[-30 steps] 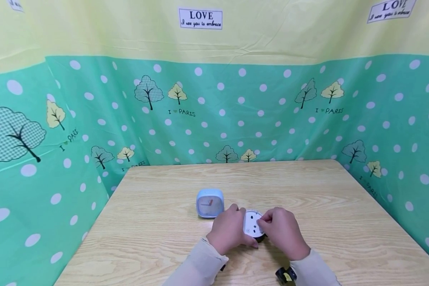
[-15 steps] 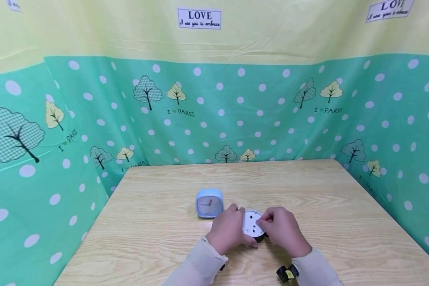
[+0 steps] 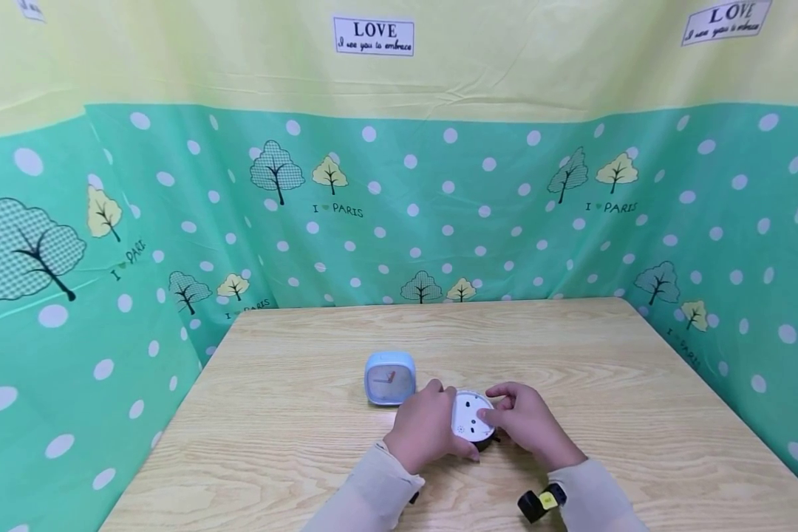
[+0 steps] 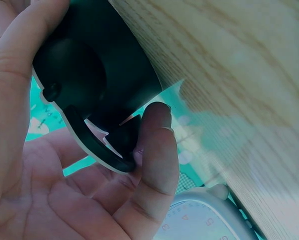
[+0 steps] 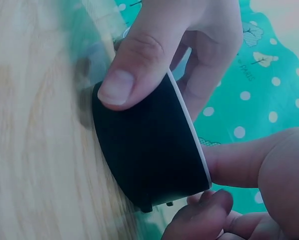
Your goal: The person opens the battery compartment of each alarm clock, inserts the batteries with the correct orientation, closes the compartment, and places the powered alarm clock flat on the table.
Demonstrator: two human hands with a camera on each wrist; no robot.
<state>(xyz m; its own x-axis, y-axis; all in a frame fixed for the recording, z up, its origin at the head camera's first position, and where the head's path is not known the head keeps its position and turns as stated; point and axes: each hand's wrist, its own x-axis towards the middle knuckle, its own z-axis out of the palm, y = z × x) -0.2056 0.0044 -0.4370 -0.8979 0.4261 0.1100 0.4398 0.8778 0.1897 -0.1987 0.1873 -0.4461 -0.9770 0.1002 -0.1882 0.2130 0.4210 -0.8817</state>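
Observation:
A round alarm clock stands tilted on the table, its white back with small dark knobs turned up and its black casing below. My left hand grips it from the left, thumb at the near edge and fingers around the far side. On the right, my right hand has its thumb on the white back and other fingers at the rim; the right wrist view shows a fingertip by the casing's lower edge. The clock's dial is hidden. Just behind my left hand is a light-blue alarm clock, dial facing me.
The wooden table extends around both hands. A green and yellow printed curtain encloses its back and sides. A black strap with a camera sits at my right wrist.
My right fingers were bunched in a pinch on the white back. Now they have spread, the index finger moving out to the rim while the thumb stays on the back. My left hand keeps its grip.

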